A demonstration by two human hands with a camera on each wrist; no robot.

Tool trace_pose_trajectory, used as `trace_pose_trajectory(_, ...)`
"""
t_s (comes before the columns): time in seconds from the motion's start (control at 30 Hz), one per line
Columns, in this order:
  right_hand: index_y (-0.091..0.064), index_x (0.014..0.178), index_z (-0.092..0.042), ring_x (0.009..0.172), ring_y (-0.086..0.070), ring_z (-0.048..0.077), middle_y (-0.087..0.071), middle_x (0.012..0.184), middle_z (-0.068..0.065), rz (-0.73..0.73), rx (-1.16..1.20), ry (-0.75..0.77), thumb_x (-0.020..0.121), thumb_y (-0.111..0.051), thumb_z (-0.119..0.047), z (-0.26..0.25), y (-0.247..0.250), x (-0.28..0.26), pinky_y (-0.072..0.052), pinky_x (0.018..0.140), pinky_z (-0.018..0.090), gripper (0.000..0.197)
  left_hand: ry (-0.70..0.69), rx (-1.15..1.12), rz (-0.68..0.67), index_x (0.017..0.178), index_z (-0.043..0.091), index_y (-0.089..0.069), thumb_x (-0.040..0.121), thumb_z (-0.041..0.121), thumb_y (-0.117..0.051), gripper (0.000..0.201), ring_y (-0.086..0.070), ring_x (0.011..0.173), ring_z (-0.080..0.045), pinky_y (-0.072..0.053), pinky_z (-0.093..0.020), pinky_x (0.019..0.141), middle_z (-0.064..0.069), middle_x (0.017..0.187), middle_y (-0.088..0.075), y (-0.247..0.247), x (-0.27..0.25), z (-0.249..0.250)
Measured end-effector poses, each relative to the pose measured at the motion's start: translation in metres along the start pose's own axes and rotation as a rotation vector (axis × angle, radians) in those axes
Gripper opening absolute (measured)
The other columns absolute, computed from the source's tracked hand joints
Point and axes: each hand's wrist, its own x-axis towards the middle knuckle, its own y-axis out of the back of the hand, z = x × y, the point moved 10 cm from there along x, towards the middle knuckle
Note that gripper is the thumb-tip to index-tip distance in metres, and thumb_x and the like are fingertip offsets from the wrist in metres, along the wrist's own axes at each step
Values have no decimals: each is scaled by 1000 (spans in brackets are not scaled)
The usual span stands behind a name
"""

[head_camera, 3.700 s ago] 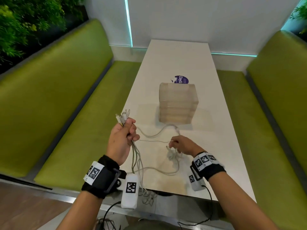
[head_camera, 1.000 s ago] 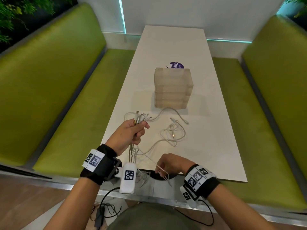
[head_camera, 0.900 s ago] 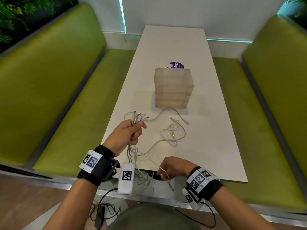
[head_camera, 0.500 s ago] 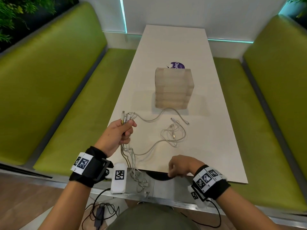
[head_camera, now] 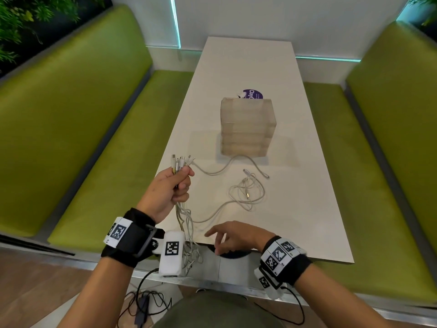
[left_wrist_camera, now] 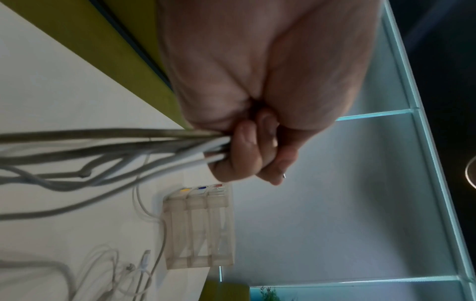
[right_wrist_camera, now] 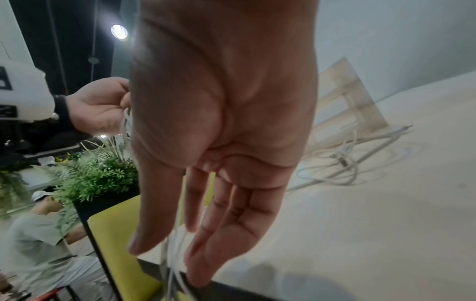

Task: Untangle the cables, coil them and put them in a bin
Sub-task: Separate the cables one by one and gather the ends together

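Observation:
My left hand (head_camera: 175, 185) grips a bundle of white and grey cables (head_camera: 182, 162) just below their plugs, over the table's near-left corner; in the left wrist view the fingers (left_wrist_camera: 244, 150) curl round the cords (left_wrist_camera: 103, 150). The cords hang down past the table edge in a tangle (head_camera: 191, 254). My right hand (head_camera: 227, 237) hovers at the near edge with fingers spread and straight (right_wrist_camera: 231, 213), beside the hanging cords and holding nothing. A loose knot of white cable (head_camera: 246, 192) lies on the table in front of the clear plastic bin (head_camera: 247, 129).
The white table (head_camera: 295, 209) runs away from me between two green benches (head_camera: 71, 138) (head_camera: 390, 138). A purple round sticker (head_camera: 253, 94) lies behind the bin. Black wires (head_camera: 146, 304) hang below the table edge near my lap.
My right hand has let go of the thin cable it pinched and opened, reaching left toward the hanging cords. My left hand shifted slightly, still holding the bundle.

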Motion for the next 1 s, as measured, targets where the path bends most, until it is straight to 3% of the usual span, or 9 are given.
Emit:
trace_pose_trajectory(0.1,-44,135,-40,75,-54,-1,-63,100,-12,-21,54,48,82,-71,-31,-14,-10,6,-44,81,24,60,-7,-30,-10,83,7,-54,100,15,-40,23,-23,40,-4,-23,-15,38,5,51,-35,-3,-1,3)
trace_pose_trajectory(0.2,-40,135,-44,72,-55,3,-58,97,-10,13,200,71,80,-73,-32,-23,-12,13,-44,75,22,65,-11,-52,-13,83,8,-53,100,16,-40,23,-22,39,-3,-23,-15,38,6,50,-35,-6,-2,4)
trace_pose_trajectory(0.3,-56,120,-30,78,-54,5,-54,97,-9,67,264,140,83,-71,-31,-41,-7,15,-41,71,18,40,-12,-56,-8,82,8,-53,100,16,-40,24,-22,39,-4,-23,-15,37,7,50,-35,-7,-2,5)
trace_pose_trajectory(0.37,-66,104,-19,85,-54,4,-55,99,-9,48,231,204,86,-68,-28,-55,-8,13,-41,76,18,21,-14,-49,0,81,8,-53,100,17,-40,24,-22,39,-4,-23,-15,37,7,50,-36,-6,-2,5)
trace_pose_trajectory(0.53,-65,101,-12,99,-61,20,-67,104,7,-240,132,173,87,-65,-23,-46,-38,3,-44,101,39,18,-38,-55,48,81,9,-54,100,17,-41,24,-22,40,-4,-22,-15,37,7,49,-36,6,-1,11)
trace_pose_trajectory(0.67,-64,106,-3,72,-63,8,-67,86,2,-282,91,43,91,-59,-16,-11,-38,-4,-52,74,24,21,-52,-62,72,81,9,-54,100,16,-41,25,-22,40,-4,-21,-15,38,7,49,-37,14,-2,14)
trace_pose_trajectory(0.77,-69,100,-6,62,-60,6,-65,75,-6,-270,-38,-78,91,-55,-17,19,-31,-10,-49,66,21,20,-67,-75,92,81,9,-54,100,16,-40,25,-23,40,-4,-22,-15,38,8,48,-38,17,0,19)
trace_pose_trajectory(0.9,-66,106,-8,68,-60,9,-69,95,5,-245,-19,-112,91,-53,-16,36,-27,-12,-48,65,23,21,-76,-77,89,80,9,-54,100,16,-40,25,-23,40,-4,-22,-15,38,8,48,-38,15,3,23)
trace_pose_trajectory(1.0,-59,118,-9,66,-63,10,-69,106,12,-136,76,-100,88,-60,-10,37,-16,-11,-49,63,24,30,-63,-53,64,81,9,-53,100,16,-40,25,-22,41,-5,-22,-16,38,7,49,-37,8,4,17)
